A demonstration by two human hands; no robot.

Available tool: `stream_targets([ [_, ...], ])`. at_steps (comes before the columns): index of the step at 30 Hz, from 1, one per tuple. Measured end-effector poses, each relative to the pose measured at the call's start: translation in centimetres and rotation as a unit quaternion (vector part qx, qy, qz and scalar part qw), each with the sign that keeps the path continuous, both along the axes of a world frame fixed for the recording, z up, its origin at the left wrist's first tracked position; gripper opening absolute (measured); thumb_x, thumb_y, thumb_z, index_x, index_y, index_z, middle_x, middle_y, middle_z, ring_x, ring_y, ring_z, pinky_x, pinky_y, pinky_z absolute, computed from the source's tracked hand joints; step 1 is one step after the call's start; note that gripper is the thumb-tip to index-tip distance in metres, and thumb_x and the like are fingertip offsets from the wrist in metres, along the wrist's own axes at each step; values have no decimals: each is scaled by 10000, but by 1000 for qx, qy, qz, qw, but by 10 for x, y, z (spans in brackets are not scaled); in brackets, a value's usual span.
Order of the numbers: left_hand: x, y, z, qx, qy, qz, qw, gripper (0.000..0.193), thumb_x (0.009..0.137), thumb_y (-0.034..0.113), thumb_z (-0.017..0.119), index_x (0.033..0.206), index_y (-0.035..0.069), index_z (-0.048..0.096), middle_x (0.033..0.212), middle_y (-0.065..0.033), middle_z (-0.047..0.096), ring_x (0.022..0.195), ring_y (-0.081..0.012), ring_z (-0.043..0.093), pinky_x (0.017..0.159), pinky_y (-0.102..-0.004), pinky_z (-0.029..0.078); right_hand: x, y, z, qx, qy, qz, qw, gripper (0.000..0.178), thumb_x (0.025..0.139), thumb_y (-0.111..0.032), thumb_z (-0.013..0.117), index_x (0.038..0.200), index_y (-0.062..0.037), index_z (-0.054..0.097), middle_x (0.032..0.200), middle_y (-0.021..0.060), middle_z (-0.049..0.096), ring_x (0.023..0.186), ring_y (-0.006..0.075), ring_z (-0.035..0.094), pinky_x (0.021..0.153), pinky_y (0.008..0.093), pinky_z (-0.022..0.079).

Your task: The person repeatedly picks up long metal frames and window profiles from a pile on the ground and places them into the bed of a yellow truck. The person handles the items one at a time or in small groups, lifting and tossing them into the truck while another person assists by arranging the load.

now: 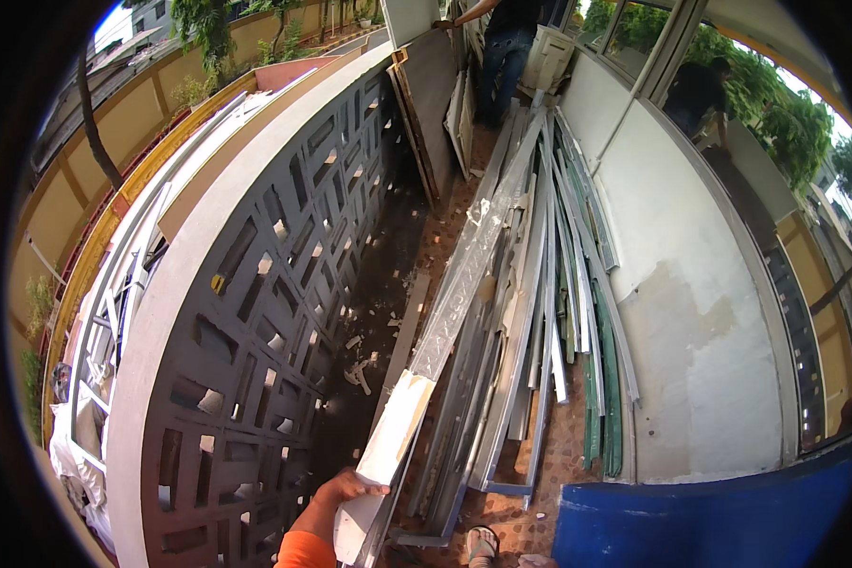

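My left hand, in an orange sleeve, is closed on the near end of a long narrow board. The board is white and sunlit near me. Farther off it continues as a grey, scuffed strip, running away over a pile of metal channels. Whether the white and grey parts are one piece, I cannot tell. My right hand is out of view. A sandalled foot shows at the lower edge, beside the pile's near ends.
A low wall with slotted openings runs along the left. On the right are a white wall and a blue surface. Green strips lie by it. At the far end a person touches an upright panel; debris litters the floor.
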State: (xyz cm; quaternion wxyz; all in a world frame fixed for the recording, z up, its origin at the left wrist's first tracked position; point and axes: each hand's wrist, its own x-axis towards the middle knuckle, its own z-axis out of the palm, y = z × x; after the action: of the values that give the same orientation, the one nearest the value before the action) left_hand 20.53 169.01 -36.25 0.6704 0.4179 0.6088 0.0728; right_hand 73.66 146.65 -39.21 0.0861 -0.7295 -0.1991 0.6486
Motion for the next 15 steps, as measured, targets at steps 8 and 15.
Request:
stream_targets([
  [8,-1,-20,65,27,31,28,999,736,648,424,953,1224,38,706,1141,-108,742,1038,-191,677,927,-324,517,-109,159,50,67,111,-21,991,639,1005,-482,602,1406,9,520,1207,178,677,931,241,703,730,334,553],
  [15,-16,-54,137,-5,73,27,997,693,660,419,953,1167,12,712,1080,-96,750,993,-202,684,897,-333,525,-188,251,97,137,205,-16,969,910,951,-715,491,1502,5,414,1368,224,582,1119,305,646,876,402,543],
])
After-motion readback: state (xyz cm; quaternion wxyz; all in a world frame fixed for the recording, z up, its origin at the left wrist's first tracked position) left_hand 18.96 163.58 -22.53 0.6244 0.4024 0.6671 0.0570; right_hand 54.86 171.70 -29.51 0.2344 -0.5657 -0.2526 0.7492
